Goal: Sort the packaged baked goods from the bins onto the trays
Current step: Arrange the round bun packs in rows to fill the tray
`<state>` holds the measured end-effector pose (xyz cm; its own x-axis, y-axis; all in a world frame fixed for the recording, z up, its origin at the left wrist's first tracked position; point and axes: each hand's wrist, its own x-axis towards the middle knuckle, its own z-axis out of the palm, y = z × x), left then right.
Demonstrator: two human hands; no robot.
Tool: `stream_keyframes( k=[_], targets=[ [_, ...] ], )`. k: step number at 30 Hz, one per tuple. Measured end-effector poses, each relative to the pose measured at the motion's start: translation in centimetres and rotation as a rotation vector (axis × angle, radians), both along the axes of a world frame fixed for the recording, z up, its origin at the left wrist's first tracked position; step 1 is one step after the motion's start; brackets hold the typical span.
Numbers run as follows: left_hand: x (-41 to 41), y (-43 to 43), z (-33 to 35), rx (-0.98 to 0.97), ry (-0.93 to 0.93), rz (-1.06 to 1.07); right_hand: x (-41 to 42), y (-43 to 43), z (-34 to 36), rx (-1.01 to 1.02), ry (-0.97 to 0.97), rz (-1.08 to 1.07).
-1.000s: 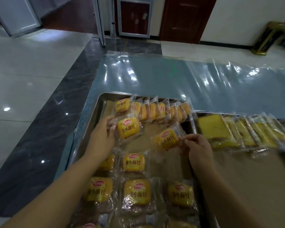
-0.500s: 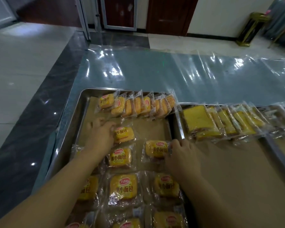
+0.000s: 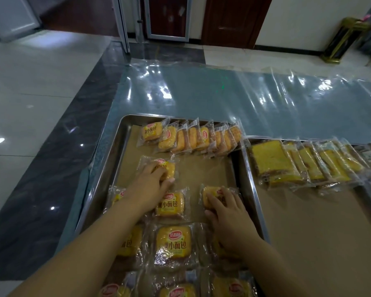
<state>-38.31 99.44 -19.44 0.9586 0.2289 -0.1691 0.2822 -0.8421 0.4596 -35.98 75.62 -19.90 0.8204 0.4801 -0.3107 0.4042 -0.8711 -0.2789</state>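
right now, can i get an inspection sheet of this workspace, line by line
surface: table under clear plastic film, carrying two metal trays lined with brown paper
job's things: left tray holds bun packets lying flat, plus a leaning row at the back; right tray holds cake slice packets; no bins in view
clutter: nothing seen
grips: left grip lies over the far bun packet, hold unclear; right grip rests straight-fingered on the near bun packet
cables: nothing seen
surroundings: tiled floor, dark doors, gold stand far right
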Motion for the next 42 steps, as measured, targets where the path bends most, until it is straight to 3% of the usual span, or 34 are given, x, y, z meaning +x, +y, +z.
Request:
stream_keyframes(
  k=[18, 23, 32, 37, 42],
  targets=[
    [-3.9, 3.8, -0.4, 0.123, 0.029, 0.083, -1.4, 0.8, 1.1, 0.073, -0.169, -0.064],
    [-2.2, 4.5, 0.8, 0.162, -0.083, 0.105, 1.6, 3.4, 2.7, 0.191, -0.206, -0.103],
    [5.0, 7.6, 2.2, 0.008, -0.175, 0.170, 8.7, 11.6, 5.3, 0.336, -0.290, 0.002],
    [8.2, 8.6, 1.5, -0.094, -0.117, 0.211, 11.7, 15.0, 4.9, 0.259, -0.273, -0.004],
    [10.4, 8.9, 0.5, -0.191, -0.102, 0.369, 13.0, 16.9, 3.6, 0.052, -0.200, -0.058]
  ],
)
